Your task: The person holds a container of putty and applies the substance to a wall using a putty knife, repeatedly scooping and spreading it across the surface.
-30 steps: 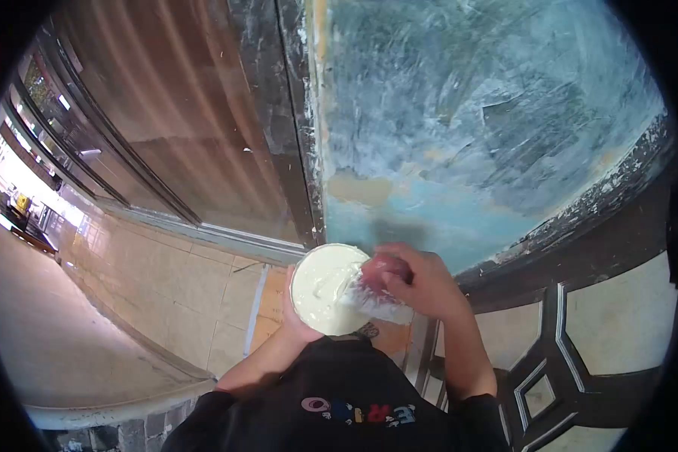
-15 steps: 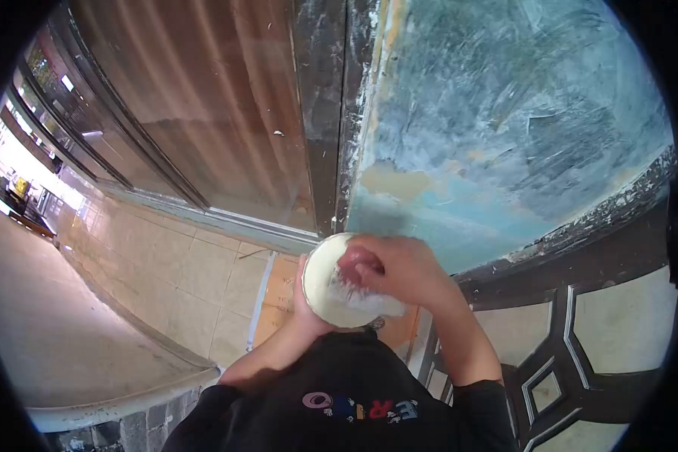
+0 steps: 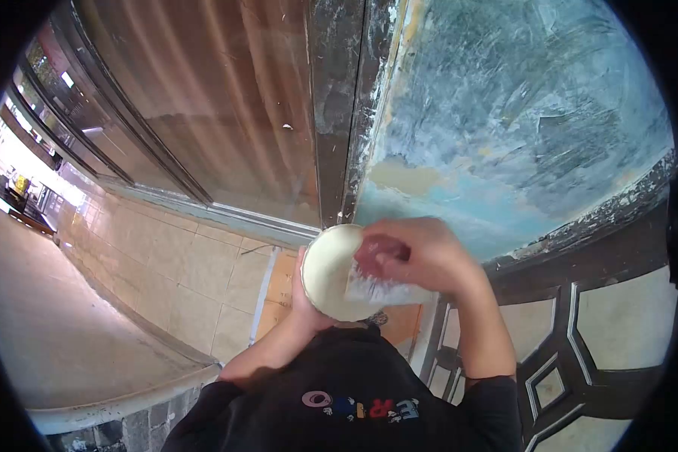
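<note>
A round tub with pale cream contents (image 3: pixel 325 264) is held in front of my chest. My left hand (image 3: pixel 303 301) is wrapped round its left and lower side. Over the tub's right part, my right hand (image 3: pixel 414 256) grips a scraper by its dark red handle (image 3: pixel 379 255). The scraper's wide blade (image 3: pixel 380 290) carries whitish material and lies over the tub's right rim. Some fingertips of my right hand are hidden behind the handle.
Ahead right is a wall patched in blue, grey and tan (image 3: pixel 497 143). A glass pane with brown curtains (image 3: pixel 203 98) stands ahead left. Orange cardboard (image 3: pixel 279 282) lies on the tiled floor (image 3: pixel 181 264). Dark-framed panelling (image 3: pixel 565 354) is at right.
My right hand and the scraper have moved right, from over the tub's middle to its right rim, uncovering more of the pale contents. My left hand still holds the tub.
</note>
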`<state>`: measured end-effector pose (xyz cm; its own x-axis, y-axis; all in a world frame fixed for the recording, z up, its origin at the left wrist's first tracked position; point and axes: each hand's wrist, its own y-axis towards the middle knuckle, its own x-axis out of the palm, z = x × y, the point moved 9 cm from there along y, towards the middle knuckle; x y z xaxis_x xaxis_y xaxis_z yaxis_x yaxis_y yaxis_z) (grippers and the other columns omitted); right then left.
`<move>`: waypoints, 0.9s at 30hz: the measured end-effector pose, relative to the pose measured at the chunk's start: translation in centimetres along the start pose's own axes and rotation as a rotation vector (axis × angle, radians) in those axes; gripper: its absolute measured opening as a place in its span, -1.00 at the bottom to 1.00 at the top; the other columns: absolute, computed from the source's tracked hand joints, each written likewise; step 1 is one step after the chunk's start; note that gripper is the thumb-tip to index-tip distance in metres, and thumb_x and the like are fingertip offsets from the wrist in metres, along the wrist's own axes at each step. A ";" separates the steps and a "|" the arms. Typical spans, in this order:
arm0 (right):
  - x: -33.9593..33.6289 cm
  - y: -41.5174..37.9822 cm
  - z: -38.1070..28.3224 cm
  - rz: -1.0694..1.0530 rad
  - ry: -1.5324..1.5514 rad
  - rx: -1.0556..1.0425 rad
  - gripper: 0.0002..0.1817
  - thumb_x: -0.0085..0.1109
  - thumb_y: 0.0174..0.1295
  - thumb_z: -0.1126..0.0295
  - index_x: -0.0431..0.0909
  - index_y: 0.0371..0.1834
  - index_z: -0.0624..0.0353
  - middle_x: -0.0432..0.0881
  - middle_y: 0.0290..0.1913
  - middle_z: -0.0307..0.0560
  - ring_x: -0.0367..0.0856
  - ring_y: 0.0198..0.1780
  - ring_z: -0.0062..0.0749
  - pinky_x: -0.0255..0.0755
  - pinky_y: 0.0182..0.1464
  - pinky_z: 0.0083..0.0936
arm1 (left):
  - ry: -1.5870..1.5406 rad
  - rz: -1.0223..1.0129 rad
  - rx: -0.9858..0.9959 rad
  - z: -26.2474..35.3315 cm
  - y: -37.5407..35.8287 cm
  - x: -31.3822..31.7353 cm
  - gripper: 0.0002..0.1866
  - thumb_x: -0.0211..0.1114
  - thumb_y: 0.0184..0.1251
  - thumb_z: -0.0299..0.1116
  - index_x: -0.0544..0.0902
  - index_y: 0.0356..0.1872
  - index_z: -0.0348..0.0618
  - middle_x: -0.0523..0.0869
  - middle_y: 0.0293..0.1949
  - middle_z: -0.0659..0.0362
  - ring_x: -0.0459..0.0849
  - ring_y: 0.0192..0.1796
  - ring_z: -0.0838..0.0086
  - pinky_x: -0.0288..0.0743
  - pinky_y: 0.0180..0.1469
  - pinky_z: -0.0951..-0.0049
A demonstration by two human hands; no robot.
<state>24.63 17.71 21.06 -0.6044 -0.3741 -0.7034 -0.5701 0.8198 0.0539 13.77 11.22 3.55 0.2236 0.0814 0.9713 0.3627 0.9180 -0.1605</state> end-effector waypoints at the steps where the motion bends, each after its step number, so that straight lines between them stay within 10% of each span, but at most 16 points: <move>1: 1.5 0.0 -0.5 -0.114 -0.058 -0.045 -0.59 0.35 0.09 0.39 0.70 0.08 0.06 0.82 -0.13 -0.01 0.83 -0.13 -0.22 0.67 -0.01 -0.38 | 0.022 -0.035 -0.020 -0.2 0.0 0.6 -0.15 -0.29 0.52 0.43 0.37 0.53 0.03 0.45 0.47 0.09 0.42 0.48 0.07 0.25 0.52 -0.10; 27: -0.4 0.7 0.1 -0.178 0.007 -0.090 -0.61 0.35 0.10 0.45 0.72 0.05 0.16 0.82 -0.20 0.00 0.82 -0.23 -0.30 0.66 -0.06 -0.42 | 0.003 0.074 0.007 -0.5 0.8 0.2 -0.14 -0.30 0.52 0.40 0.33 0.56 -0.02 0.45 0.49 0.06 0.44 0.48 0.07 0.22 0.54 -0.10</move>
<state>24.52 18.52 21.31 -0.4934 -0.5133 -0.7022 -0.7156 0.6985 -0.0078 14.56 11.74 3.58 0.2522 0.1477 0.9563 0.3391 0.9121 -0.2303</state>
